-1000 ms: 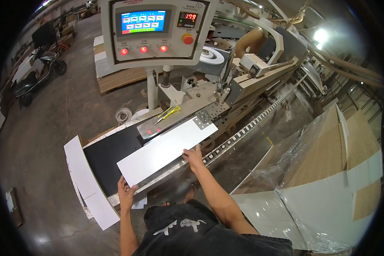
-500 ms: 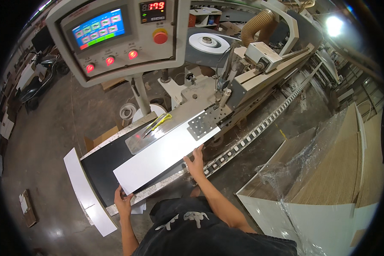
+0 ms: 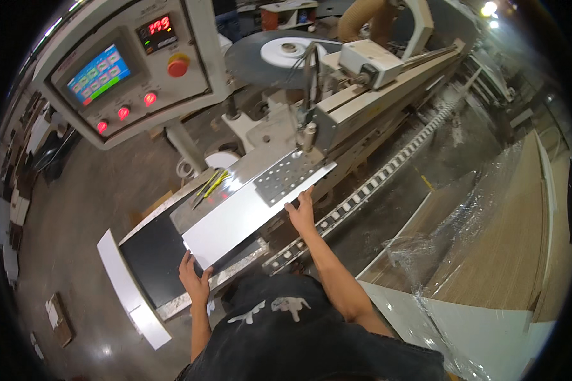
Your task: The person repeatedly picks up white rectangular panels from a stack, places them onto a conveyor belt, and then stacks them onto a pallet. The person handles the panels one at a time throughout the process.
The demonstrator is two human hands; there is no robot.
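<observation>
A long white panel (image 3: pixel 235 219) lies across the infeed table of a machine, its far right end beside a perforated metal plate (image 3: pixel 285 181). At its near left corner my left hand (image 3: pixel 196 278) grips the panel, the thumb and forefinger on either side of the corner. My right hand (image 3: pixel 302 213) holds the near long edge farther along, close to the perforated plate; its fingertips are partly hidden by the panel. Behind the panel, a yellow-handled utility knife (image 3: pixel 216 184) rests on the metal plate.
A control box (image 3: pixel 133 70) with a lit screen and red buttons hangs at upper left. A chain track (image 3: pixel 375 184) runs along the right. Wood-grain boards (image 3: pixel 489 247) in plastic film stand at right. A curved white strip (image 3: pixel 130 286) edges the table's left end.
The panel has slid forward and right along the table, farther past the perforated plate. Both hands have moved with it, and the head view has shifted.
</observation>
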